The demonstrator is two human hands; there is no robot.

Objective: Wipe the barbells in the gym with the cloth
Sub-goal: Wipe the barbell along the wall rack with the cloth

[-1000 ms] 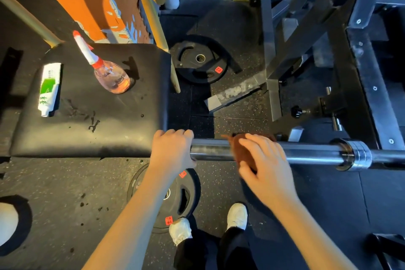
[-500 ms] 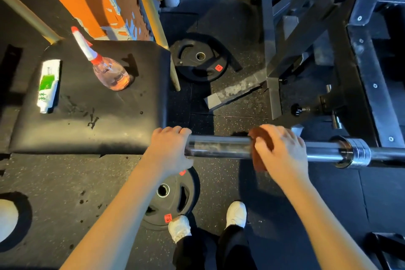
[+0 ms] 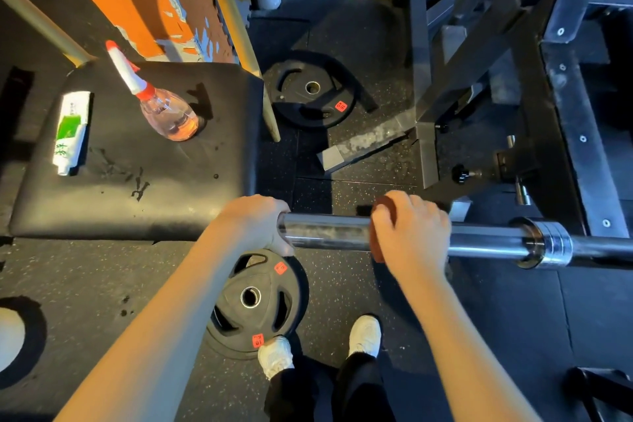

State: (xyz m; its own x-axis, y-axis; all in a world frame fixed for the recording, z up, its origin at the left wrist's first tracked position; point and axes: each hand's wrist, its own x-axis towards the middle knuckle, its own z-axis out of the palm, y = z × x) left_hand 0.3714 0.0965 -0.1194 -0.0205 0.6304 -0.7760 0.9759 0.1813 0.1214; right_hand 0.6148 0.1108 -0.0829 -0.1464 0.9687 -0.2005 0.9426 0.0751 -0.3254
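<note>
The barbell (image 3: 329, 231) is held level above the floor, its end gripped by the left hand (image 3: 255, 224). A brown cloth (image 3: 378, 236) is wrapped around the sleeve and clasped by the right hand (image 3: 412, 233). A weight plate (image 3: 257, 301) lies below.

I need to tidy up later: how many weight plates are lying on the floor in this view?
2. One weight plate lies beyond the barbell, right of the bench; another lies beside the feet. Others may be out of view.
</note>
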